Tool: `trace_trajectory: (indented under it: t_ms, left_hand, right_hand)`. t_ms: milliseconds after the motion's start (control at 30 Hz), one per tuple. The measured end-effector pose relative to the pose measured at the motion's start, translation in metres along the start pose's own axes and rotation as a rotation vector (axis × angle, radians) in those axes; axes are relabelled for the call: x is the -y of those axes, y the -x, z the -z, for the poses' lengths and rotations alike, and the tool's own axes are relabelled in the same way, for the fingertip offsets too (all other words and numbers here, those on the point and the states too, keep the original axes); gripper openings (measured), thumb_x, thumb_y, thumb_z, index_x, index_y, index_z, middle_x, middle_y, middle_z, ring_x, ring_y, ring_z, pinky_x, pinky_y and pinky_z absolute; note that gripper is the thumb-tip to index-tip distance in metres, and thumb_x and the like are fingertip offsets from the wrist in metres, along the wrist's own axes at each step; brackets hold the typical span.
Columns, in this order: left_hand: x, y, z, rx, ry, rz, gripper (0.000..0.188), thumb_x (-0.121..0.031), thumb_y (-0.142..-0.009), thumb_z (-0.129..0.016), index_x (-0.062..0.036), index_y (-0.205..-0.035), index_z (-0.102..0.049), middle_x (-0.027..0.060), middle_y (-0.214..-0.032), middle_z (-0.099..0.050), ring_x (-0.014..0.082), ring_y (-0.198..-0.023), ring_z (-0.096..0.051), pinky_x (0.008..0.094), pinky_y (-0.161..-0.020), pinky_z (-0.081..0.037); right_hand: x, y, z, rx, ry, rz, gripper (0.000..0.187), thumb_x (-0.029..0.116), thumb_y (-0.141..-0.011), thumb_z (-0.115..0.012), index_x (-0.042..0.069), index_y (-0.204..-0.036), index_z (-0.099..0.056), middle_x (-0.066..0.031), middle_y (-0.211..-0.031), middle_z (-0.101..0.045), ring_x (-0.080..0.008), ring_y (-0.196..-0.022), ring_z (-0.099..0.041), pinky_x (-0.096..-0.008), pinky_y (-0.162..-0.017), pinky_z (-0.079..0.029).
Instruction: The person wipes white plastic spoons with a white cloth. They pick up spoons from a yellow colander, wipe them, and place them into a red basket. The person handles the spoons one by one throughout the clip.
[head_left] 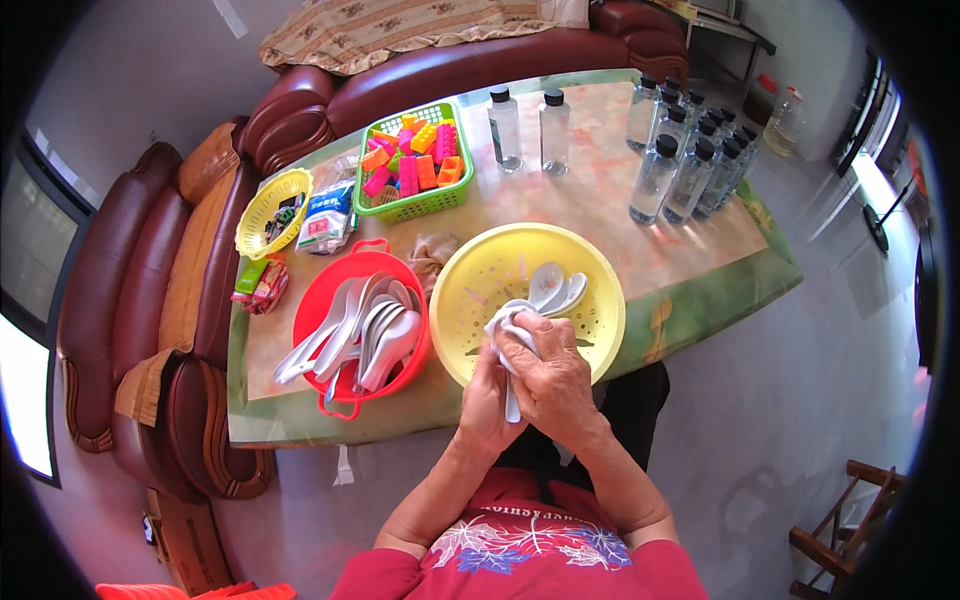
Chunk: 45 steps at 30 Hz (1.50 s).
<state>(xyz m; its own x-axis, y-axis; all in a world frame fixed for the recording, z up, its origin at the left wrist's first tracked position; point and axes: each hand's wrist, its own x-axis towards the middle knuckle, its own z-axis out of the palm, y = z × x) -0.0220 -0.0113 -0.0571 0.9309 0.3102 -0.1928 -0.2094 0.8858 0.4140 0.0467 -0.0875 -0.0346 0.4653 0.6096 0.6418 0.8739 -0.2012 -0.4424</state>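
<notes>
Over the near edge of a yellow colander [455, 265], my two hands are close together around a white spoon [512, 402] whose handle points down toward me. My left hand [485, 405] is closed on the spoon from the left; its fingertips are partly hidden. My right hand [552, 378] presses a white cloth [512, 318] around the spoon's upper part, which the cloth covers. Two white spoons [547, 284] lie in the colander just beyond my hands. To the left, a red basket [308, 300] with handles holds several white spoons [392, 350], some resting over its rim.
Behind stand a green basket of colourful toy bricks [420, 200], a yellow basket [270, 192] with small items, and a white-blue packet [326, 215]. A brown crumpled cloth [432, 258] lies between the baskets. Several black-capped bottles [655, 178] stand at the table's far right.
</notes>
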Motion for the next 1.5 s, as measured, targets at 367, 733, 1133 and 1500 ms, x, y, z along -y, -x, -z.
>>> trace_trajectory:
  t_ms: [367,733,1133,1500]
  left_hand:
    - [-0.009,-0.002,0.015,0.026,-0.185,-0.049,0.059,-0.051,-0.096,-0.024,-0.0043,-0.128,-0.041,0.0111,-0.115,-0.055,0.0172,-0.102,-0.051,0.033,-0.088,-0.044]
    - [0.009,0.004,-0.002,0.013,-0.252,-0.045,0.042,-0.025,-0.099,-0.03,-0.005,-0.136,-0.031,0.0099,-0.131,-0.045,0.0189,-0.119,-0.045,0.0327,-0.102,-0.035]
    - [0.012,0.001,0.005,-0.11,-0.226,-0.126,0.036,-0.023,-0.098,-0.035,-0.005,-0.129,-0.038,0.0095,-0.12,-0.05,0.0172,-0.107,-0.05,0.0312,-0.093,-0.041]
    - [-0.002,0.0,0.016,-0.149,-0.372,-0.122,0.028,-0.027,-0.097,-0.038,-0.0063,-0.115,-0.046,0.0063,-0.098,-0.058,0.0115,-0.075,-0.056,0.0248,-0.065,-0.05]
  right_hand:
    - [0.006,0.039,0.026,0.304,-0.543,-0.016,0.036,0.005,-0.07,-0.066,0.006,-0.105,-0.06,-0.0148,-0.106,-0.052,-0.0342,-0.096,-0.054,-0.0396,-0.079,-0.048]
    - [-0.008,0.007,-0.01,-0.275,0.127,-0.081,0.043,0.003,-0.061,-0.069,0.002,-0.104,-0.063,-0.0147,-0.101,-0.052,-0.0319,-0.086,-0.054,-0.0392,-0.068,-0.048]
    - [0.005,0.027,0.009,0.15,-0.127,-0.23,0.04,0.006,-0.07,-0.064,0.004,-0.11,-0.059,-0.0147,-0.098,-0.052,-0.0337,-0.089,-0.056,-0.0399,-0.075,-0.048]
    - [0.008,0.041,0.034,-0.023,-0.458,-0.058,0.036,0.004,-0.066,-0.071,0.004,-0.102,-0.063,-0.0145,-0.101,-0.054,-0.0303,-0.089,-0.057,-0.0382,-0.074,-0.048]
